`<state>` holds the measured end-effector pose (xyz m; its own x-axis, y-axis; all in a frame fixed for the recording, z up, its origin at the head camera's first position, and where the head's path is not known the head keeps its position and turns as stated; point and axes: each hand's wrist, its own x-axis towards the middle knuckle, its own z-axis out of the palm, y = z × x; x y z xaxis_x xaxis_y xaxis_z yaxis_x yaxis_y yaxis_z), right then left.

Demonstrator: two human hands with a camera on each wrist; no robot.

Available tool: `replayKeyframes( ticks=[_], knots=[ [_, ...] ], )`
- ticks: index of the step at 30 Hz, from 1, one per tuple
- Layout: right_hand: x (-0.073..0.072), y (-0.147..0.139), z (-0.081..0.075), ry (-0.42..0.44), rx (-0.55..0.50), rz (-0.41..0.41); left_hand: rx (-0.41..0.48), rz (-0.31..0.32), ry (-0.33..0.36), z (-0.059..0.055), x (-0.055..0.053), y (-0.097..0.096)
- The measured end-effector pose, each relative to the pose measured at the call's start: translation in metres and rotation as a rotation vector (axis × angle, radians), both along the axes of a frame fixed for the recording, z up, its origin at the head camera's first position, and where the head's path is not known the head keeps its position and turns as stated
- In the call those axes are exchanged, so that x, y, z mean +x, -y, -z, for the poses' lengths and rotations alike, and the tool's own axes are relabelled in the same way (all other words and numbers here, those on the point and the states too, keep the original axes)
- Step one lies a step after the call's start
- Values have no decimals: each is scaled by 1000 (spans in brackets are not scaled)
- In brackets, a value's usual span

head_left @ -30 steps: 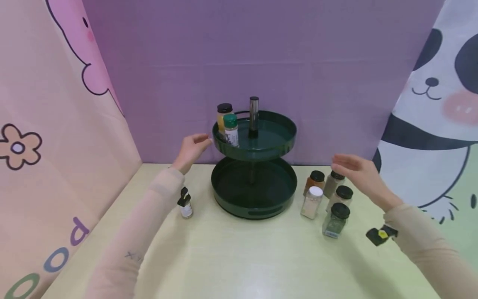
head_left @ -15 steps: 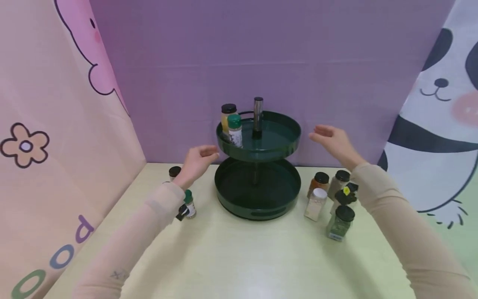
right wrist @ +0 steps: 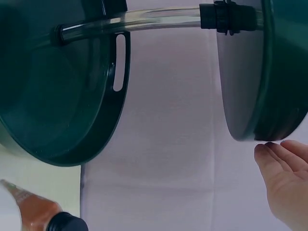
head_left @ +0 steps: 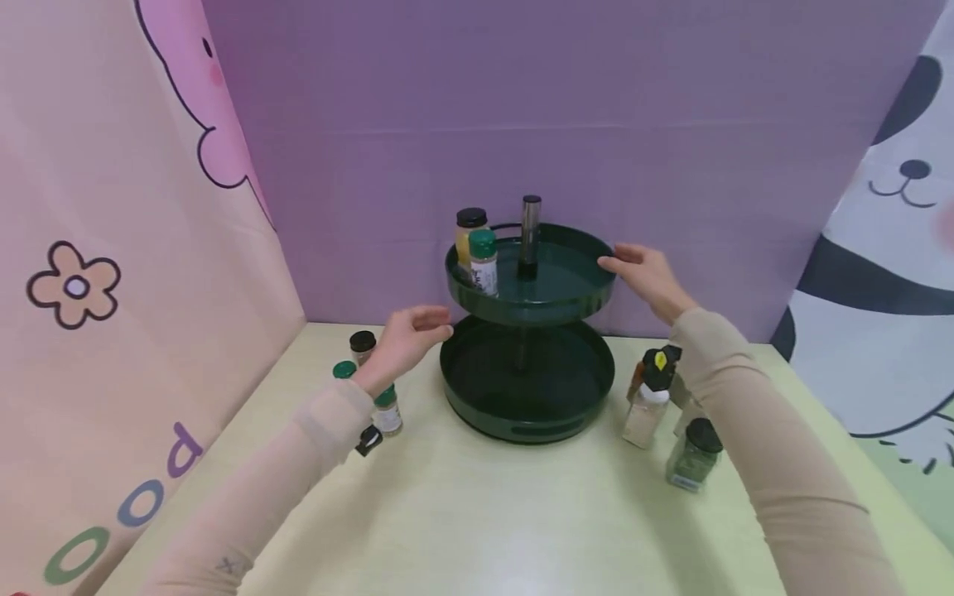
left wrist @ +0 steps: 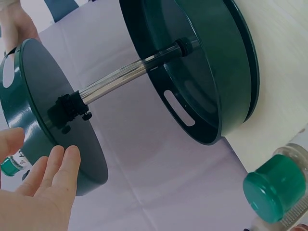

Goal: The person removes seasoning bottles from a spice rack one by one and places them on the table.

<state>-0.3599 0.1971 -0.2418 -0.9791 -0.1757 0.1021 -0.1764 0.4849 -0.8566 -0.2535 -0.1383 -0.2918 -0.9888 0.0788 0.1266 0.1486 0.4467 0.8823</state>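
A dark green two-tier round tray stand stands on the table, its upper tray (head_left: pixel 532 310) and lower tray (head_left: pixel 492 418) joined by a metal post (head_left: pixel 530 228). In the upper tray are a yellow jar with a black lid (head_left: pixel 471 219) and a green-capped spice jar (head_left: pixel 484 269). My right hand (head_left: pixel 647 277) has its fingertips right at the upper tray's right rim, fingers (right wrist: pixel 284 159) fairly straight. To the left, my left hand (head_left: pixel 410 341) is held with fingers extended, just below the upper tray's level. In the left wrist view its fingers (left wrist: pixel 65 166) overlap that tray's underside.
Right of the stand are several spice jars, including a white-capped jar (head_left: pixel 645 418) and a green herb jar (head_left: pixel 695 457), partly behind the right sleeve. Left are a black-lidded jar (head_left: pixel 363 343) and green-capped jars (head_left: pixel 388 414), partly behind the left arm. A purple backdrop (head_left: pixel 373 207) hangs behind.
My right hand has moved from above the right-hand jars to the upper tray's right rim. My left hand has dropped a little beside the stand. The head view has shifted slightly left.
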Motion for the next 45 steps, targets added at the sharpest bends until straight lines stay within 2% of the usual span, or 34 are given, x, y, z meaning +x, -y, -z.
replayKeyframes(
  ticks=[5,9,17,24,32,38,45],
  knots=[
    [-2,-1,6,9,-32,6,11,13,30,0,1,0],
    [-4,-1,10,13,-77,13,6,15,10,-1,1,1],
    [-5,5,16,9,-124,37,35,-1,-43,-16,-5,1],
    [-4,7,18,4,-143,54,84,-6,-88,-36,-19,-4],
    [-2,8,19,0,-146,64,46,-26,-136,-57,-41,-20],
    [-1,8,18,-1,-154,73,16,-16,-100,-64,-51,-30],
    [-4,9,20,4,-168,74,-6,-12,-54,-67,-61,-41]
  ],
)
